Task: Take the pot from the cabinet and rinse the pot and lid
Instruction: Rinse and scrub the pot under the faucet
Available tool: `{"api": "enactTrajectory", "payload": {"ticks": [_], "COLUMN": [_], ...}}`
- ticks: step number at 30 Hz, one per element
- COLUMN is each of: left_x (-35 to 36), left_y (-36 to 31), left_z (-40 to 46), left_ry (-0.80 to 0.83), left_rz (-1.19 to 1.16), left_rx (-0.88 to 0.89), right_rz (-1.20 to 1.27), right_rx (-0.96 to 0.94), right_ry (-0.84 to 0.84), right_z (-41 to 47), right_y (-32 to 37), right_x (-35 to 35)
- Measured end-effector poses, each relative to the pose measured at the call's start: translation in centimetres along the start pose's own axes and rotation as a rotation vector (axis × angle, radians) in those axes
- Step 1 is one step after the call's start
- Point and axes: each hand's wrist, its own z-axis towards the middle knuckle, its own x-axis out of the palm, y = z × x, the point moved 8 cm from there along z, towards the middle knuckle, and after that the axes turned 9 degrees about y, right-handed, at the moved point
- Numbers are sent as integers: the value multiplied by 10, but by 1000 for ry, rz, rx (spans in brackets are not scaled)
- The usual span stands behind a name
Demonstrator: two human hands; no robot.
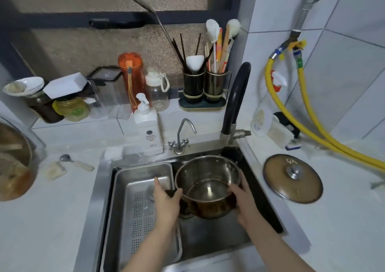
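Note:
A steel pot [208, 180] hangs over the sink [210, 236], tilted with its open mouth facing me and a little water pooled inside. My left hand [166, 200] grips the pot's dark left handle. My right hand [242, 198] holds the pot's right side. The black spray head of the tall faucet [236, 102] sits just behind the pot's rim. The brown glass lid [292, 178] with a metal knob lies flat on the counter to the right of the sink.
A perforated steel drain tray [143, 205] fills the sink's left half. A small chrome tap [182, 136] and a white soap bottle [149, 130] stand behind it. Yellow hoses [308, 123] cross the right counter. Jars, bottles and a utensil holder [203, 90] line the sill.

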Motion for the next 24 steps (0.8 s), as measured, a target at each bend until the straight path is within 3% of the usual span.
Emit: {"api": "enactTrajectory", "payload": {"ticks": [3,7,10,15,24], "left_x": [-3,-4,-6,2,5], "left_y": [1,-3,6,5,3], "left_z": [-3,-5,-8,-3,-7], "left_ry": [14,28,0,111,230], "left_rz": [-119,-139,-219,-332,-341], "left_rx": [-95,-63,-140,-226,-159], "right_rz": [27,83,116,135,104], "right_rx": [-27,-50,-44,-93,-155], "right_ry": [-4,-10,-41,-39,-51], "right_z": [-11,-19,-23,-30,-31], "right_y": [-2,-9,-13,-9,11], "right_x": [0,-3,-7,-2,-9]}}
